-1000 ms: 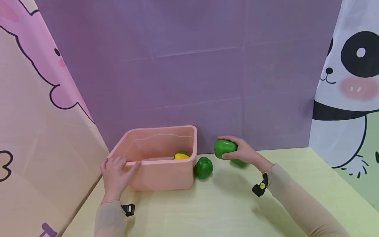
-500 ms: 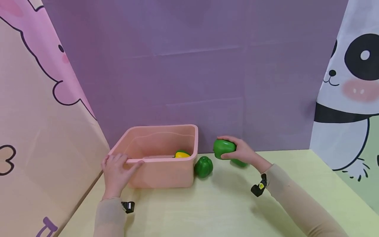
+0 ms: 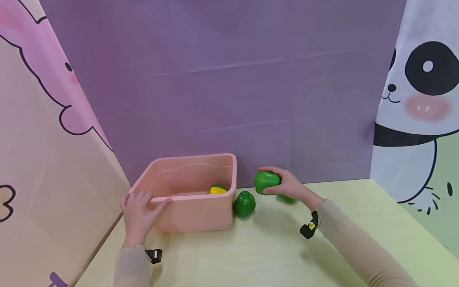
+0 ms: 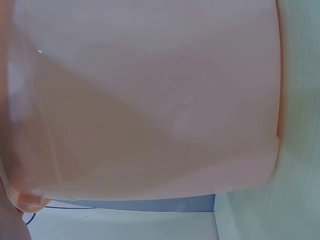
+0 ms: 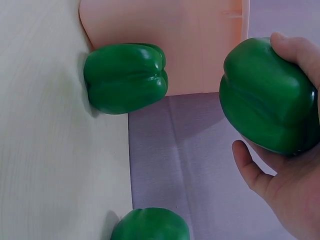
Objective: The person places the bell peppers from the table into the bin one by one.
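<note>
My left hand (image 3: 138, 217) grips the near left part of the rim of a pink plastic bin (image 3: 195, 215). The bin's near wall fills most of the left wrist view. My right hand (image 3: 289, 185) holds a glossy green bell pepper (image 3: 266, 182) above the table, to the right of the bin. In the right wrist view, fingers wrap the held pepper (image 5: 267, 97) from the right. A second green bell pepper (image 3: 244, 204) stands on the table close by the bin's right wall. Behind my right hand a third green pepper (image 3: 287, 198) is partly hidden.
Inside the bin, a yellow thing with some green (image 3: 218, 189) shows above the near rim. The pale table (image 3: 229, 259) meets a purple cloth backdrop (image 3: 233, 87). Printed cartoon panels close off both sides, with a panda (image 3: 405, 167) on the right.
My right hand has drifted slightly left toward the bin with the green pepper. The left hand stays on the rim. The head view has shifted a little.
</note>
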Motion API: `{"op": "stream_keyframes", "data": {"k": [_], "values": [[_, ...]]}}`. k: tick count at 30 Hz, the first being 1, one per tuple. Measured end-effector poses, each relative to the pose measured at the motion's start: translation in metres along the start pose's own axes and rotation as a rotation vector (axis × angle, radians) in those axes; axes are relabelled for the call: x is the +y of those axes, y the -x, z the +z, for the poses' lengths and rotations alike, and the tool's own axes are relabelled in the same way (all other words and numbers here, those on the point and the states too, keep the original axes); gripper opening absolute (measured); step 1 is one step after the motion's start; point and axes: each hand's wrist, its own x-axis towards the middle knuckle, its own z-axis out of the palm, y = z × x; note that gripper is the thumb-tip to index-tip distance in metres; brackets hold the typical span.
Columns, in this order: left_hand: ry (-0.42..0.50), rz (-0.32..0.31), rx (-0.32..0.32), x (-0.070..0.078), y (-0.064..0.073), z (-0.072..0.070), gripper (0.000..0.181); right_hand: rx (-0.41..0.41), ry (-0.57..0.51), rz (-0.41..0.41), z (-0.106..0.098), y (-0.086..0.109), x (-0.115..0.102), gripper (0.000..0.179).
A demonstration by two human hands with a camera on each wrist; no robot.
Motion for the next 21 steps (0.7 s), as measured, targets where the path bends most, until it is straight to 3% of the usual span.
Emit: {"op": "stream_keyframes", "data": {"k": [21], "values": [[-0.014, 0.001, 0.007, -0.002, 0.001, 0.002, 0.041, -0.013, 0.005, -0.007, 0.002, -0.018, -0.015, 0.068]]}}
